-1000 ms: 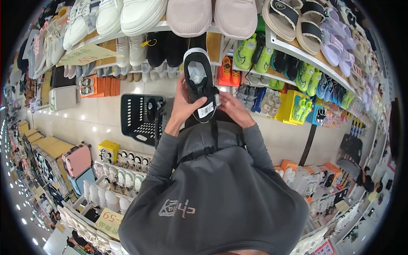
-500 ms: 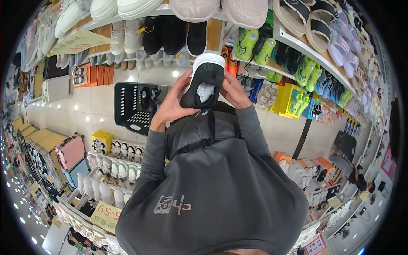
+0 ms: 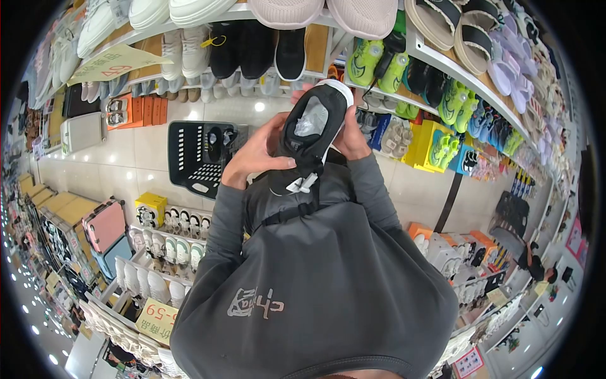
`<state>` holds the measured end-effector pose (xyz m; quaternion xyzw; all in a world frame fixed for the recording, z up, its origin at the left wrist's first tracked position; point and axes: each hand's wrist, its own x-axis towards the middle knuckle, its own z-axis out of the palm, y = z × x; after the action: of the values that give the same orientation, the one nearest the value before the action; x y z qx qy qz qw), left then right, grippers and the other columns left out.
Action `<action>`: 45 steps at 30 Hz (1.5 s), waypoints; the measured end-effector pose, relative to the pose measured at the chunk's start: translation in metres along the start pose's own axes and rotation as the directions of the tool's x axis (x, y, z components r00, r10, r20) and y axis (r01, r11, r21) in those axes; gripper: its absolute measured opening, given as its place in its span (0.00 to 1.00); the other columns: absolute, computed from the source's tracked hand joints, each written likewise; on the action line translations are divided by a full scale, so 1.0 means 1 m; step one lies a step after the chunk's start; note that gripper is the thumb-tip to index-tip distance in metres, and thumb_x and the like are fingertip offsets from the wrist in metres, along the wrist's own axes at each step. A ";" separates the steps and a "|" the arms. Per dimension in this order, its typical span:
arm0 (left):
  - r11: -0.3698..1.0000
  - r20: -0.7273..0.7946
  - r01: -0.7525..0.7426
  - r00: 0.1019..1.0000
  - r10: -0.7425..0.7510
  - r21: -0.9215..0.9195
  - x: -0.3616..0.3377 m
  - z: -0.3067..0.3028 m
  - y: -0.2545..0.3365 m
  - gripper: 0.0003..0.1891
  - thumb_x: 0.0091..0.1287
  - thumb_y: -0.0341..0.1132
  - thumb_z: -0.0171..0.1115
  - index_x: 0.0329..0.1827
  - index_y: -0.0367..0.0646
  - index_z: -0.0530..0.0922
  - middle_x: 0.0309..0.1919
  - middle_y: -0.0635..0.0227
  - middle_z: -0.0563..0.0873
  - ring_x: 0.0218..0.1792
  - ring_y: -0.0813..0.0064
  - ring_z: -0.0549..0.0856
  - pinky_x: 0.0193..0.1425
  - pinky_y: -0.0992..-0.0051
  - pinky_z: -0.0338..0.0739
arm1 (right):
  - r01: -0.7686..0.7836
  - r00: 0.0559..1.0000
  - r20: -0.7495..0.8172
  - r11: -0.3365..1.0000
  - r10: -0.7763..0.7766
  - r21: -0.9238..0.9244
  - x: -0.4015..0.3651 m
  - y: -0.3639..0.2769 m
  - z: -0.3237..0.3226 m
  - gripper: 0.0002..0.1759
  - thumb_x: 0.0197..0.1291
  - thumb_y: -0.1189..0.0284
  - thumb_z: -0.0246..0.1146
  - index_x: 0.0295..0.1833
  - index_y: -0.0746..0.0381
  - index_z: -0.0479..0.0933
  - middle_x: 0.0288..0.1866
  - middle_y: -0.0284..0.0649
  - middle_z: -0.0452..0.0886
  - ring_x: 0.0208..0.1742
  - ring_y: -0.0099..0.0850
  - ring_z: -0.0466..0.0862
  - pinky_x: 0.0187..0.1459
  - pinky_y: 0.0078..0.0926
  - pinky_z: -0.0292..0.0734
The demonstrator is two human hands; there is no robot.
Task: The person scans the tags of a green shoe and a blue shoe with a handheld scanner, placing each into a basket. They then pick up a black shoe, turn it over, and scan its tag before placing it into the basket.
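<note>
A black sneaker (image 3: 328,104) with a white sole is held up in front of my chest, its opening facing me. Pale crumpled stuffing fills the inside, and white marks show near the end closest to my body. My left hand (image 3: 255,151) grips its left side, with the thumb lying across the near part. Along the right side, my right hand (image 3: 351,136) is closed on the white sole edge, its fingers partly hidden behind the shoe.
A dark plastic basket (image 3: 183,158) with dark shoes inside stands on the floor to the left. Ahead, shelves carry black sneakers (image 3: 291,54), pink shoes (image 3: 363,16) and green shoes (image 3: 365,62). A yellow box (image 3: 426,145) sits at right. Behind me are more shoe racks and a pink suitcase (image 3: 104,226).
The sneaker has been turned in my hands, so its opening now faces me more fully and its white sole edge lies on the right. Both hands still hold it.
</note>
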<state>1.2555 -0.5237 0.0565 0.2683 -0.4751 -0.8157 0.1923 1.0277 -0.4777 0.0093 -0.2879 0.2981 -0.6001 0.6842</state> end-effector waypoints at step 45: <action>0.937 -0.159 0.014 0.986 0.044 0.349 -0.009 0.026 -0.016 0.55 0.54 0.36 0.86 0.83 0.32 0.61 0.76 0.51 0.72 0.79 0.63 0.69 0.84 0.67 0.58 | 0.289 0.758 -0.642 0.941 -0.113 0.175 -0.001 -0.012 -0.013 0.39 0.81 0.40 0.46 0.77 0.62 0.69 0.72 0.42 0.78 0.71 0.38 0.80 0.73 0.38 0.74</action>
<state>1.2456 -0.4936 0.0548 0.3607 -0.5968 -0.6922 0.1862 1.0106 -0.4780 0.0099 -0.0103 0.3916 -0.7658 0.5099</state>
